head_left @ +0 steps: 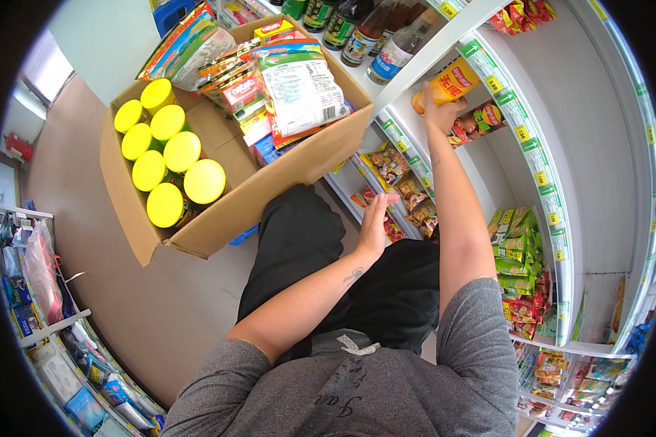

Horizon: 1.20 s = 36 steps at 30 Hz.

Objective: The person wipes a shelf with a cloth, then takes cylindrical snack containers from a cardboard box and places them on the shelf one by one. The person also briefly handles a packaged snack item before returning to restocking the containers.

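Observation:
My right hand [441,112] is at a shelf on the right, its fingers around an orange chip canister [452,83]. Beside that hand lies a dark canister [476,124] with a red and yellow pattern. My left hand [375,224] is above my lap with nothing in it, fingers extended, over the lower shelf of snack bags [387,164]. A cardboard box [284,191] stands in front on the left. It holds several canisters with yellow lids [183,151], plus large food bags [300,90] and small packets [242,93].
Glass bottles [394,52] stand on the shelf behind the box. Green snack bags [516,240] fill part of the right shelf, below a price-label rail [530,145]. Another goods rack [60,328] is at the lower left. A blue plastic piece [244,235] shows under the box.

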Available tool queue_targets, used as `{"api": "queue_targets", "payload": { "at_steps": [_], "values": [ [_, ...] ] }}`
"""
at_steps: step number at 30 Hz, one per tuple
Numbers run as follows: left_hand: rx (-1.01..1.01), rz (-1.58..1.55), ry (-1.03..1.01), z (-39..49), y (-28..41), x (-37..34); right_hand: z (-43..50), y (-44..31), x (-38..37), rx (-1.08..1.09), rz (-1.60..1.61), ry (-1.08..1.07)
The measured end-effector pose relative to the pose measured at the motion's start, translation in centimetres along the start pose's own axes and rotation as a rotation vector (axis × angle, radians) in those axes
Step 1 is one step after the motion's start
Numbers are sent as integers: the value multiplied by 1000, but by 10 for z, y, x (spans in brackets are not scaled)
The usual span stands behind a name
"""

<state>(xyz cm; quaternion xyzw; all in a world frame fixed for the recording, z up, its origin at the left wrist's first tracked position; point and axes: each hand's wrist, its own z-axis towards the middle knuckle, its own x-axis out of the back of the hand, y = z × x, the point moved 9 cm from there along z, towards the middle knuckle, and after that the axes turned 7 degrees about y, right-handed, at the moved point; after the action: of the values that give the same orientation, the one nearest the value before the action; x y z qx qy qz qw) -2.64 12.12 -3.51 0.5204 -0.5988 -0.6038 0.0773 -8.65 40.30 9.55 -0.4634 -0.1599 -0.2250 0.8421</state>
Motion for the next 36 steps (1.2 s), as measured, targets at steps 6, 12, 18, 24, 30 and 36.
{"api": "queue_targets", "payload": {
  "at_steps": [6,12,18,24,30,36],
  "values": [
    [16,24,82,8,-1,10,-81,-18,41,195,338,-147],
    [-30,24,27,3,-23,4,-214,15,182,218,179,-136],
    [-297,288,44,-21,22,11,-315,102,171,192,-326,-671],
    [-945,898,655,-61,195,75,-416,164,123,2,-312,-1670],
    [-688,1561,1184,-53,249,195,-417,158,113,149,-342,-1650],
    [-480,1627,1192,-55,268,204,-399,145,95,228,-380,-1473]
  ]
}}
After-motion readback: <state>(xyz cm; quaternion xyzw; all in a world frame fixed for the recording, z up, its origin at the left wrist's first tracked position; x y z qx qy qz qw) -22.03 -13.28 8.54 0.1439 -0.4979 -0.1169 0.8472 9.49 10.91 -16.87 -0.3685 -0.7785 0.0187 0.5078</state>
